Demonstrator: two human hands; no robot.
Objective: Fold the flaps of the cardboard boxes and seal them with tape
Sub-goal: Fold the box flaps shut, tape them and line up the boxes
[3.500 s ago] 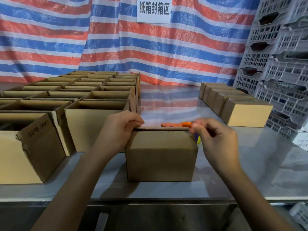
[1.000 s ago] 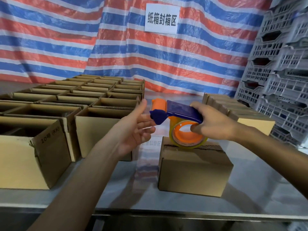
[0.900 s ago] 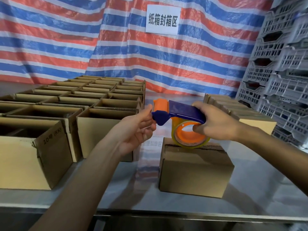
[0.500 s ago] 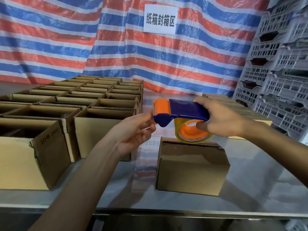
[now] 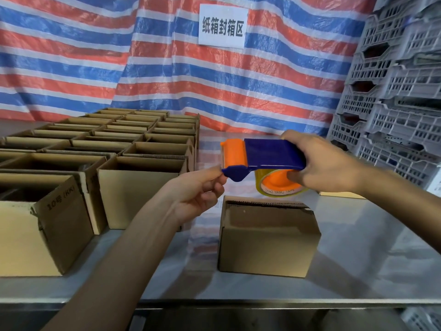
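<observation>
Both hands are up above the bench (image 5: 358, 259), working one tool between them. Right hand (image 5: 319, 163) wraps around the back of the blue and orange tape dispenser (image 5: 267, 155), thumb pressed into the orange core of the tape roll (image 5: 279, 186). Left hand (image 5: 198, 192) has its fingers curled, thumb and forefinger pinching right at the dispenser's lower front corner, just under the orange blade guard. Whether a clear tape end sits in that pinch, I cannot tell.

Now the writing. The roll's core reads "ZHAO YANG TAPE". A white sign (image 5: 223, 26) on the striped tarp (image 5: 95, 56) reads "纸箱封箱区". The near-left box (image 5: 47, 223) carries "10号 (KK)" on its folded-out side flap.

Directly below the roll sits the closed box (image 5: 267, 237), flaps folded down, alone near the front edge of the bench. The dispenser hangs above it without touching.

To the left, rows of open boxes (image 5: 140, 185) stand packed side by side, running back towards the tarp. The nearest of them is just beside the left wrist. On the right, grey plastic crates (image 5: 401, 91) are stacked high. The right forearm hides most of what lies behind it on the bench; only a pale cardboard edge (image 5: 341, 194) shows under the wrist.
</observation>
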